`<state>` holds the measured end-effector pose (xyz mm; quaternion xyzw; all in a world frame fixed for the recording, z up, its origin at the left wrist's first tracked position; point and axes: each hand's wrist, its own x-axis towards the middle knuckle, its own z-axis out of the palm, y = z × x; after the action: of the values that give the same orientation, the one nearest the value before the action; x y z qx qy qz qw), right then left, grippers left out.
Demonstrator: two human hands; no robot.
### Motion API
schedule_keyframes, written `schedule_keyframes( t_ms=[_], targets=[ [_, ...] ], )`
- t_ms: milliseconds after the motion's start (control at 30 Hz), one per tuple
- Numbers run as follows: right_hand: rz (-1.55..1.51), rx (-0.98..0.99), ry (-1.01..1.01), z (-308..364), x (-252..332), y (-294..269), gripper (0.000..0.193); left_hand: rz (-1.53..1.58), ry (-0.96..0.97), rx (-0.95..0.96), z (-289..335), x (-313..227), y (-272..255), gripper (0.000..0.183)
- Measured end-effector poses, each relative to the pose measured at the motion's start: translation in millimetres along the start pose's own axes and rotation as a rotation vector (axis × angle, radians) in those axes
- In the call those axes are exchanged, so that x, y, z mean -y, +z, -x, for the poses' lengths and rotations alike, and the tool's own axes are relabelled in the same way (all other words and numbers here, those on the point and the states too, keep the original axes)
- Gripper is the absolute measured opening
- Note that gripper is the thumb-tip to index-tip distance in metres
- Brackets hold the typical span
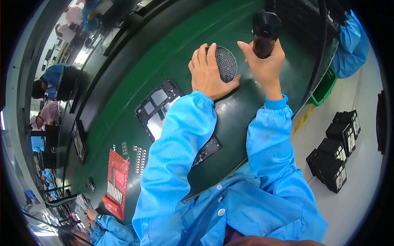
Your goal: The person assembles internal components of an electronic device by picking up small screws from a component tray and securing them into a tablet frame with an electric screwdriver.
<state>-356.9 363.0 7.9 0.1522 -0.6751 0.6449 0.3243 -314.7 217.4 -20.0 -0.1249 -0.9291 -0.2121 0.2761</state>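
Note:
My left hand (207,74) grips a round dish (227,63) by its rim, fingers over the far left edge and thumb along the near side. The dish has a grey grid of small pits or holes. To its right, my right hand (266,69) is wrapped round a dark, thick-bodied upright tool (266,28), perhaps a power screwdriver; its tip is hidden. Left of my left forearm lies a black device frame (158,108) with pale rectangular panels. Part of it sits beneath my sleeve, and a dark edge with small components (210,149) shows on the other side.
On the green bench (100,135) lie red bubble wrap (117,174) with metal strips and rows of small metal parts (140,160). A co-worker's hands (92,215) are at lower left, another's sleeve (352,47) at upper right. A black cable (319,53) hangs right; black panels (332,153) stand on the floor.

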Motion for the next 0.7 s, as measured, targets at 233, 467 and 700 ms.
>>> schedule_keyframes(
  t_ms=[233, 467, 700],
  targets=[
    [-0.06, -0.005, 0.009, 0, -1, 2, 0.029, -0.094, -0.101, 0.056, -13, 4, 4, 0.093],
    [0.018, 0.036, 0.033, 4, -6, 2, 0.029, -0.215, -0.323, 0.216, -11, -4, -1, 0.089],
    [0.041, 0.035, -0.046, 0, -7, 3, 0.029, -0.321, -0.408, 0.435, 2, 3, -52, 0.038]
  ],
)
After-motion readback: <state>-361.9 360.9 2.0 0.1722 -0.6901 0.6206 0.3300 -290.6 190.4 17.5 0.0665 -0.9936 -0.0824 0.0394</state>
